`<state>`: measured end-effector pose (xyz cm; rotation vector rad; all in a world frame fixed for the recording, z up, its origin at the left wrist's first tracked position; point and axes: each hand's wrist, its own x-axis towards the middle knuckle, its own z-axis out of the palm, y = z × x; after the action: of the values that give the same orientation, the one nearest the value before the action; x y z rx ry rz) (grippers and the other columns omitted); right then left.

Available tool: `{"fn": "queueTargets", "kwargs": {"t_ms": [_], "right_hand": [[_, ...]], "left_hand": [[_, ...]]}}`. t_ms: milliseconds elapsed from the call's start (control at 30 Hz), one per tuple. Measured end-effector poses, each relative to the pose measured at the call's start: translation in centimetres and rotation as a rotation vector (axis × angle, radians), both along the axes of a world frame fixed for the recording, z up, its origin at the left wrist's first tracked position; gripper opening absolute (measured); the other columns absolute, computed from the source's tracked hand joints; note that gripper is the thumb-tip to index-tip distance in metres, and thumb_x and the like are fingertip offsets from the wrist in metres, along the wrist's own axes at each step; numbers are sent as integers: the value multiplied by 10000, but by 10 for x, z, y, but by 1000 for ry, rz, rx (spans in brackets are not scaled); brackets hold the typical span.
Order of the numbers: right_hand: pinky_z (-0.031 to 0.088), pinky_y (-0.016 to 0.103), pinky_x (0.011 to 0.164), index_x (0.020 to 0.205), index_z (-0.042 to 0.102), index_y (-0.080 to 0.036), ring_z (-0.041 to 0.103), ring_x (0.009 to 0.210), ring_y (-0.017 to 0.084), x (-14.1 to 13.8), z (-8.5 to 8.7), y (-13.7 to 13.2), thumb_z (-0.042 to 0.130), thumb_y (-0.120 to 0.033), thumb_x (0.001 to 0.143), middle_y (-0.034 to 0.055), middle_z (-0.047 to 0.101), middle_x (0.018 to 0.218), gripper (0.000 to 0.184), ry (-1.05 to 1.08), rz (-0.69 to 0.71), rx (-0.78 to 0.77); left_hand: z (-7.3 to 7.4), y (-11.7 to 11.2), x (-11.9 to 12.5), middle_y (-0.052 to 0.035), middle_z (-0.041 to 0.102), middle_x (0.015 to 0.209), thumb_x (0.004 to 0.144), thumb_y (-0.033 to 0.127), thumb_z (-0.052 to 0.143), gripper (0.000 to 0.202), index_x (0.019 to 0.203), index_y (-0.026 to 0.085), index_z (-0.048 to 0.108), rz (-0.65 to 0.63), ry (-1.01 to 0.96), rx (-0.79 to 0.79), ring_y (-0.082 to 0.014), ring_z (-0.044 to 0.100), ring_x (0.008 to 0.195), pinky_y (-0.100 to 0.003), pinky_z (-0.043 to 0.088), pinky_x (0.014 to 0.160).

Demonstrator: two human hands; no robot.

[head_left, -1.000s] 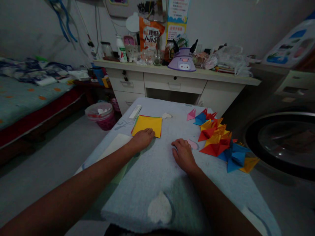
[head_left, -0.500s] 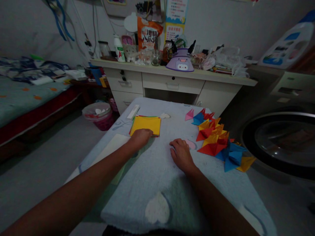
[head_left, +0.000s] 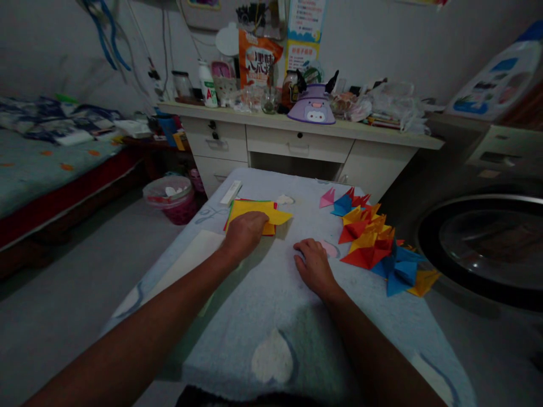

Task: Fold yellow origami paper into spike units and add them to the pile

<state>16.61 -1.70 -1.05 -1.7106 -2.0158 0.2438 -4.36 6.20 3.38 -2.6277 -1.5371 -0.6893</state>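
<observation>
Between its fingers my left hand (head_left: 248, 230) pinches a yellow sheet of paper (head_left: 280, 217), lifted partly off the stack and reaching out to the right. Beneath it lies the stack of coloured square paper (head_left: 240, 208), yellow on top with red and green edges showing. My right hand (head_left: 313, 261) rests on the cloth with nothing in it, its fingers loosely curled but apart. To its right stands a row of folded paper cranes (head_left: 373, 237) in pink, blue, red and yellow.
A pale cloth (head_left: 271, 299) covers the small table. A white ruler-like strip (head_left: 231, 193) lies behind the stack, and a white sheet (head_left: 190, 257) lies under my left forearm. Beyond stands a white desk (head_left: 297, 141); a washing machine (head_left: 483, 226) is at right, a bucket (head_left: 169, 198) at left.
My left hand has raised a yellow sheet from the stack and shifted it to the right. My right hand has stayed in place on the cloth.
</observation>
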Motion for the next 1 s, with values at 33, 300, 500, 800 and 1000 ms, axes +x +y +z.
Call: {"fn": "queueTargets", "kwargs": {"t_ms": [33, 300, 500, 800, 1000], "right_hand": [[406, 412, 945, 1091, 613, -200, 526, 1039, 247, 2, -2, 1, 527, -190, 839, 103, 603, 1088, 267, 75, -1, 20], [456, 391, 952, 1350, 365, -203, 504, 1185, 219, 24, -4, 9, 525, -337, 797, 136, 508, 1330, 591, 803, -118, 114], [518, 386, 863, 1008, 606, -219, 635, 1010, 236, 24, 17, 5, 590, -313, 788, 60, 693, 1038, 240, 1157, 64, -60], [581, 334, 654, 964, 553, -233, 708, 782, 221, 35, 7, 13, 628, -309, 737, 9, 728, 870, 251, 1259, -155, -140], [585, 342, 632, 962, 545, -222, 713, 813, 247, 45, -6, 20, 573, -294, 740, 41, 733, 893, 235, 1075, -213, -142]], "left_hand": [[5, -6, 3, -82, 698, 1073, 918, 189, 411, 275, 1044, 186, 656, -4, -78, 42, -219, 630, 1024, -338, 463, 937], [29, -54, 21, -31, 680, 913, 889, 255, 505, 167, 971, 186, 633, -36, -685, -44, -163, 639, 833, -267, 496, 784], [0, -54, 32, -29, 671, 923, 870, 306, 506, 186, 988, 179, 573, -107, -1119, -448, -155, 632, 798, -259, 507, 737], [-16, -28, 19, -154, 555, 1255, 827, 363, 540, 431, 1199, 146, 526, 172, -424, -234, -285, 500, 1208, -424, 378, 1046], [-17, 4, 18, -246, 239, 1522, 687, 716, 560, 982, 1444, 141, 314, 589, -47, -302, -507, 186, 1384, -630, 188, 1082]]}}
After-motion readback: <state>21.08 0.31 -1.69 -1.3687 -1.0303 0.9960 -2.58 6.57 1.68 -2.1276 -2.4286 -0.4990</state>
